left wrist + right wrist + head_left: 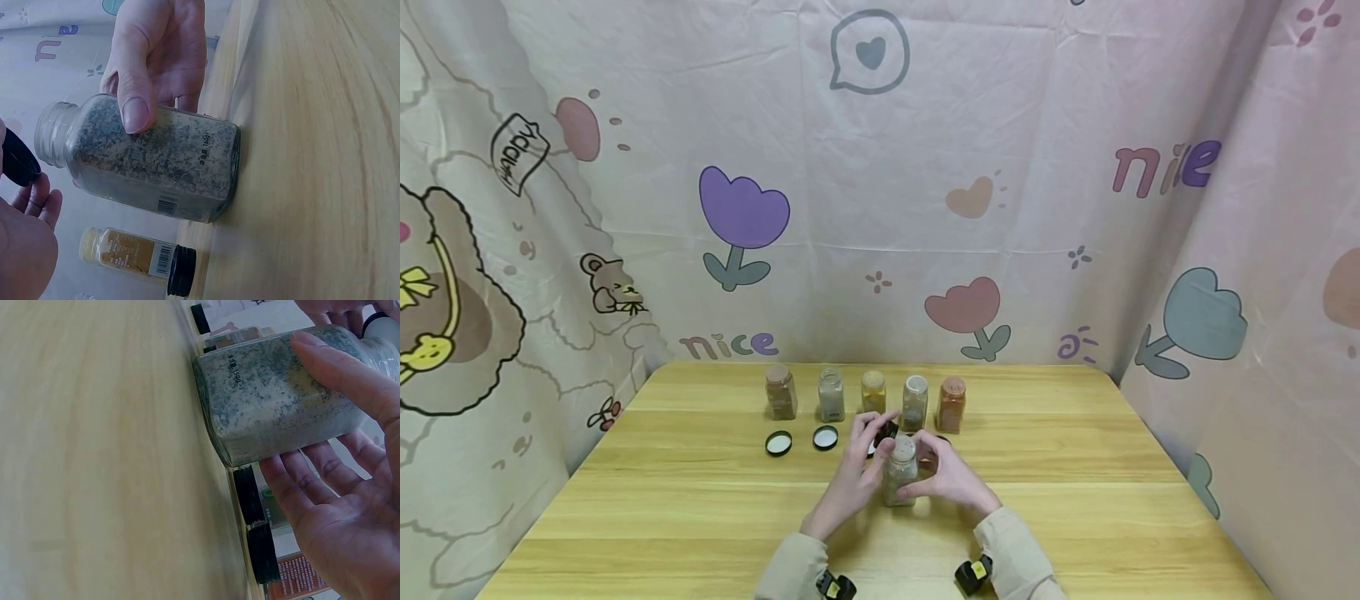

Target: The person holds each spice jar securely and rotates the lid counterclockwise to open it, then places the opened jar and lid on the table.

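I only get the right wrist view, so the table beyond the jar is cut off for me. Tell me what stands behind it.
Observer: In the head view a row of five jars stands along the far side of the table, behind the held jar.
Operator: Report any loose lids.
Observer: Two lids lie white side up in front of that row, to the left of the left hand.
Operator: Say what the left hand has.
Observer: The left wrist view shows it pinching a black lid beside the held jar's bare mouth, while the right hand grips that jar.
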Tool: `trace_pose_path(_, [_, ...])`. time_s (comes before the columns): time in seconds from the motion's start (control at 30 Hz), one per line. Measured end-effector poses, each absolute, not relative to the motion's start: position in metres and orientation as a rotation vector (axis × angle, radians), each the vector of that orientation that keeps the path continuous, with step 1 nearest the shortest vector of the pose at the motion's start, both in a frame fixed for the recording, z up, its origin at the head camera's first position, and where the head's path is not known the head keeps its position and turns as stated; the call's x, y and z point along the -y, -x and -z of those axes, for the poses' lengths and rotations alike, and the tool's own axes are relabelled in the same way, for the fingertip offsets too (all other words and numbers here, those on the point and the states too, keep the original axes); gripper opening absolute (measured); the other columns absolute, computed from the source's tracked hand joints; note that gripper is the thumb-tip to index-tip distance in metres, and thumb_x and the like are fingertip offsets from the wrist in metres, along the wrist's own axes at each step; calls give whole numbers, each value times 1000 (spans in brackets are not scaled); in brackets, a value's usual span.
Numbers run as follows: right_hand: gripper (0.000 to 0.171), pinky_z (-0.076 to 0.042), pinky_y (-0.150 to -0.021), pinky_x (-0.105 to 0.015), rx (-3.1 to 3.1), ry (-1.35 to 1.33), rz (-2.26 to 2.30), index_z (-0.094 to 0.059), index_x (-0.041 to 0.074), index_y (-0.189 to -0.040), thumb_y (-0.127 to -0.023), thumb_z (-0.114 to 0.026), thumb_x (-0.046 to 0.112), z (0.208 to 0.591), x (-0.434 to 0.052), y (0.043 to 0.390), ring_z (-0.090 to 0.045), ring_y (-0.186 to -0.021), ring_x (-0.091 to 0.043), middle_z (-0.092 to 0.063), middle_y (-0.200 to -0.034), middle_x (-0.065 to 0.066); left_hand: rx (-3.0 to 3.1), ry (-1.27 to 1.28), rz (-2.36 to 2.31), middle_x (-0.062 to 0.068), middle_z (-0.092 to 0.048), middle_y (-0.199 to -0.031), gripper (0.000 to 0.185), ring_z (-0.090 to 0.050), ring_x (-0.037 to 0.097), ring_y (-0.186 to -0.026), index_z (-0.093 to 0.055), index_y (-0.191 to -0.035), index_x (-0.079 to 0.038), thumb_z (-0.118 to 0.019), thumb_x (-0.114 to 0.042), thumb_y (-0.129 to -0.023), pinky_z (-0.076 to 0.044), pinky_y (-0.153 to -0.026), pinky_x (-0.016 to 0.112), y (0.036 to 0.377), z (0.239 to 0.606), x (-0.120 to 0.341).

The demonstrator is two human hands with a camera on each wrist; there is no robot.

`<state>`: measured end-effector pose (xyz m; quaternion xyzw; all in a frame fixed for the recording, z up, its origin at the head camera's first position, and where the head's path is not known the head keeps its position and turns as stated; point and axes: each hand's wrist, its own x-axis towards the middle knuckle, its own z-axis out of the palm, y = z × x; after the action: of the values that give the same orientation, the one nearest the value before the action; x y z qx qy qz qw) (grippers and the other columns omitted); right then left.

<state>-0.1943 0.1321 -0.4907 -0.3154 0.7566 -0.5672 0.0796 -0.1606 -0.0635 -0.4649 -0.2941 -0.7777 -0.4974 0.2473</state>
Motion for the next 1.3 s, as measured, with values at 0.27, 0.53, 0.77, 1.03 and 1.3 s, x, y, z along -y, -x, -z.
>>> trace_pose_path(0.27, [53,-51,-102,-22,-2253,918,1692,-55,2,-117,-74,-86,8,490,-133,193,-65,-108,-6,-66,-118,-17,2087,795,1422,12,-52,-122,32,-52,8,-107,-56,-132,-6,-54,-1,-101,-52,-94,28,162,466,65])
trace_pose_path(0.53, [54,-52,-100,-23,-2255,907,1680,-55,3,-116,-73,-87,8,488,-134,192,-66,-107,-6,-66,-118,-14,2009,831,1436,13,-58,-118,34,-57,12,-99,-55,-129,-4,-62,-3,-96,-55,-91,27,165,466,67])
trace_pose_path(0.77, [53,-52,-100,-22,-2262,920,1669,-56,5,-116,-74,-87,11,488,-135,192,-66,-105,-7,-66,-116,-14,1985,833,1474,13,-63,-108,38,-62,13,-96,-57,-125,-3,-71,-8,-90,-57,-88,25,166,465,69])
trace_pose_path(1.03, [53,-52,-100,-22,-2239,917,1668,-56,5,-118,-75,-86,9,487,-137,192,-67,-106,-7,-66,-119,-17,1924,836,1549,21,-64,-111,49,-66,11,-99,-57,-122,4,-80,-1,-78,-59,-89,23,163,464,71])
trace_pose_path(1.3, [54,-52,-101,-22,-2222,906,1657,-55,5,-120,-75,-86,9,485,-140,192,-67,-108,-8,-67,-122,-18,1930,761,1624,19,-63,-114,48,-66,7,-99,-58,-117,4,-83,-1,-76,-57,-89,18,161,461,74])
